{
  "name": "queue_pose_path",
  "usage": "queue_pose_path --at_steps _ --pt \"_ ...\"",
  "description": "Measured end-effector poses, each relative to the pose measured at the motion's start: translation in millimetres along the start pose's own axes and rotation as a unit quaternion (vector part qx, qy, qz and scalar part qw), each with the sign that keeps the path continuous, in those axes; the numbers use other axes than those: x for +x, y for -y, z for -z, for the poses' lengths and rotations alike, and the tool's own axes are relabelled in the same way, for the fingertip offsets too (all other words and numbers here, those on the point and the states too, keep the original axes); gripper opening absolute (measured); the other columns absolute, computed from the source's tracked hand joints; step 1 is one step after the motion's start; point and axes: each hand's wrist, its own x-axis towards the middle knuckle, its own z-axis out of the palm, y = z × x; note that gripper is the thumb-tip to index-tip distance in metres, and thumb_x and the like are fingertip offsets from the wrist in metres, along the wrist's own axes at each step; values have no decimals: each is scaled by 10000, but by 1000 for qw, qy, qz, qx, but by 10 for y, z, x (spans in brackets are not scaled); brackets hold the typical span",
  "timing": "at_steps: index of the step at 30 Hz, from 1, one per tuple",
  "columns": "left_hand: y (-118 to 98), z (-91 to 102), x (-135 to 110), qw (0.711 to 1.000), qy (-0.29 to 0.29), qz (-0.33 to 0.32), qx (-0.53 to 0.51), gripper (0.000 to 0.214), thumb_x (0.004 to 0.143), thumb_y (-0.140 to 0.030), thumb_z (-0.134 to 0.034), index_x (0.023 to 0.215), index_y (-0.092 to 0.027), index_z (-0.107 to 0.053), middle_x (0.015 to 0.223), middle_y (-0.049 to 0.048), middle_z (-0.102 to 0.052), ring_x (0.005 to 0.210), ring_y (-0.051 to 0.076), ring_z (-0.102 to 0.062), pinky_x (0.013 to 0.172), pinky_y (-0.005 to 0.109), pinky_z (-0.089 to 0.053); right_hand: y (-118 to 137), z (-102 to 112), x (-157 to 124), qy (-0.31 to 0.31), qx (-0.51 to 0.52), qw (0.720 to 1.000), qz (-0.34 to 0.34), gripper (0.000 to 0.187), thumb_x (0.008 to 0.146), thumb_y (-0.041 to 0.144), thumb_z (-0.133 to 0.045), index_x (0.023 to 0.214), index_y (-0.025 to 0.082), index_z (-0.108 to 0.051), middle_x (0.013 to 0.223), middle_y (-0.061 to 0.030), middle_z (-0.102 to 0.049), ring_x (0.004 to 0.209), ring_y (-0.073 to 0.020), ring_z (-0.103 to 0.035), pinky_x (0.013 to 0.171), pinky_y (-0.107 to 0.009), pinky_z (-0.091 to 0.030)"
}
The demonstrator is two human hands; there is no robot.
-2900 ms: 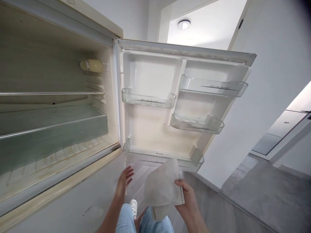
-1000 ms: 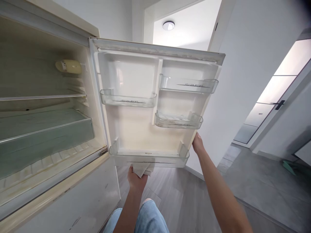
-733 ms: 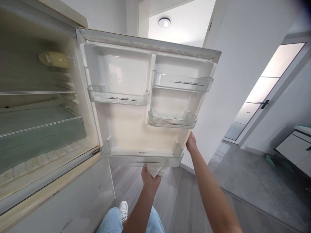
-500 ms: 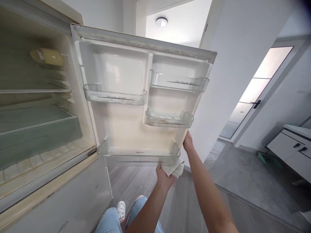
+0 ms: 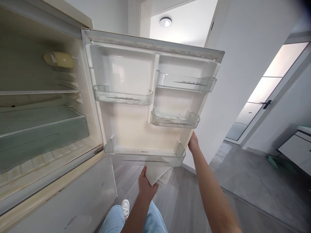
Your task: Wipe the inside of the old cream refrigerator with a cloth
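Observation:
The fridge door [image 5: 131, 129] stands wide open in front of me, its cream inner side facing me. My left hand [image 5: 145, 186] grips a white cloth [image 5: 156, 173] and presses it against the underside of the clear bottom door shelf [image 5: 143, 157]. My right hand [image 5: 193, 144] holds the door's outer right edge just above that shelf, fingers wrapped behind it. Three more clear door shelves hang higher: upper left shelf [image 5: 121, 96], upper right shelf [image 5: 186, 84], middle right shelf [image 5: 174, 120]. All look empty.
The fridge compartment [image 5: 43, 106] on the left has bare glass shelves and a lamp housing [image 5: 59, 60]. The closed lower door [image 5: 73, 204] is below. Grey wood floor [image 5: 184, 200], my jeans [image 5: 114, 223] and white shoe [image 5: 125, 207]. A white wall [image 5: 243, 81] stands right behind the door.
The cloth passed from my right hand to my left, which now wipes along beneath the bottom shelf: first rightward, now back left. My right hand took hold of the door edge.

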Motion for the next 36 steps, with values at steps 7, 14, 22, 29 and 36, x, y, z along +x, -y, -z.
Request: queue_pose_path --at_steps 7,14,22,29,36 --pt "-798 580 -114 886 -191 -265 328 750 275 50 -756 953 -249 -642 863 8 -722 1168 391 -539 1194 530 -206 1 -14 -16 -3 19 1000 -17 441 740 600 -585 996 243 -619 930 -4 -681 869 -194 -624 810 -349 -529" --pt "-1380 1027 83 890 -240 -323 213 435 548 -106 -677 946 -281 -648 873 -25 -752 1435 206 -253 1228 410 -50 -23 15 -10 -1 -1 1000 -5 453 731 621 -572 983 248 -624 923 -9 -681 873 -206 -625 748 -337 -536" --pt "-1418 664 401 971 -56 -205 -110 392 812 -342 -449 1155 -259 -619 1075 40 -743 1247 243 -532 1160 501 -248 -5 -7 -40 -14 20 999 -26 477 715 603 -603 1022 237 -619 1015 -17 -679 915 -204 -618 817 -350 -519" --pt "-1174 479 546 971 -66 -172 -151 469 818 -313 -360 1230 -255 -576 984 54 -764 1034 221 -663 992 409 -471 50 -4 -107 -23 -3 1000 -17 488 727 627 -574 1036 251 -616 1068 -13 -671 1010 -215 -601 861 -351 -506" --pt "-768 284 439 980 -71 -102 -152 423 842 -287 -380 1195 -245 -609 834 40 -778 866 203 -709 880 365 -532 70 13 -141 -11 -18 1000 -10 505 751 633 -538 1074 251 -602 1118 -25 -659 1040 -216 -594 878 -354 -495"
